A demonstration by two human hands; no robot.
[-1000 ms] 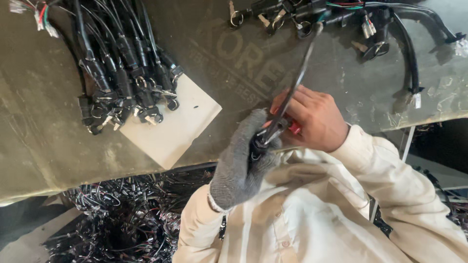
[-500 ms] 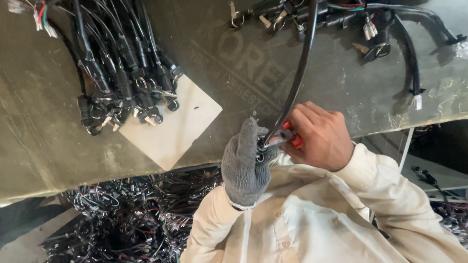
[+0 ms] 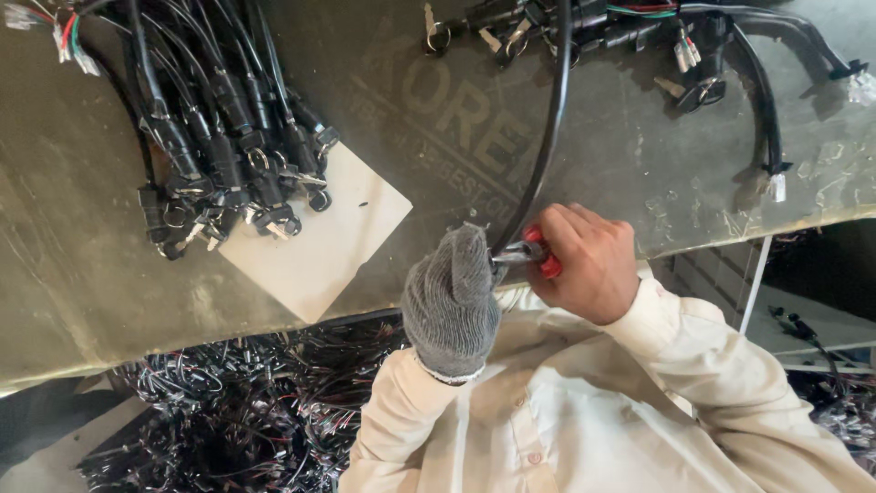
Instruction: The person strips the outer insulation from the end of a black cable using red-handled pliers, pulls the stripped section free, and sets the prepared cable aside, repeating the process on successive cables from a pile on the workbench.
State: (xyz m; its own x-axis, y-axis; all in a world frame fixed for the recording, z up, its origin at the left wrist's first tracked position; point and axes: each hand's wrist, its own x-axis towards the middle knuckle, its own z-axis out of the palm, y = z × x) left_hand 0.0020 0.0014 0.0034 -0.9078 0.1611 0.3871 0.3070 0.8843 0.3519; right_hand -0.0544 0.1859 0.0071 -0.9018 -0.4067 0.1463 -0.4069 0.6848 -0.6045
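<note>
Hands meet at the table edge: your grey knitted-glove left hand [image 3: 451, 297] is closed around the end of the long black sheathed cable [image 3: 546, 137], and your bare right hand [image 3: 589, 260] squeezes the red-handled metal pliers [image 3: 534, 253] on it. The cable runs toward 12 o'clock. At 10 o'clock, a bundle of black key-switch harnesses [image 3: 228, 155] lies partly on a white card sheet [image 3: 328, 242].

One blank white rectangular paper sheet [image 3: 324, 242] lay on the table's left, partly under connectors. Faint embossed lettering [image 3: 456, 119] marked the grey table surface, far centre. No packages or screens appeared.
</note>
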